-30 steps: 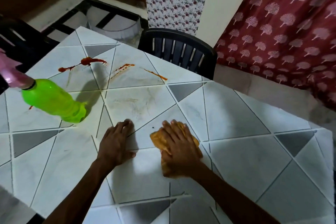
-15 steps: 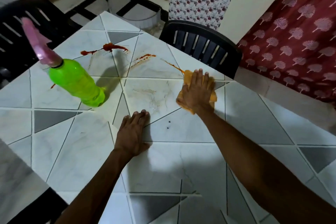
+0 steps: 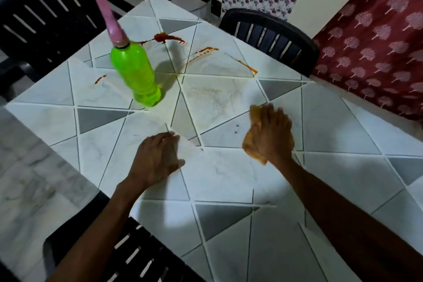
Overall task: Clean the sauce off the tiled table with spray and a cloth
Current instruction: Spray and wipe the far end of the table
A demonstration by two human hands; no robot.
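Head view: fingers straight, my right hand (image 3: pixel 271 136) presses the crumpled orange cloth (image 3: pixel 249 144) onto the grey-white tiled table (image 3: pixel 229 175); my left hand (image 3: pixel 155 160) rests flat nearby.

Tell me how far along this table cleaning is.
Partway. Done: the middle tile shows only faint smears. In hand: the right hand presses the cloth on the table. Remaining: the red sauce blob, streaks right of it, and a spot beside the bottle.
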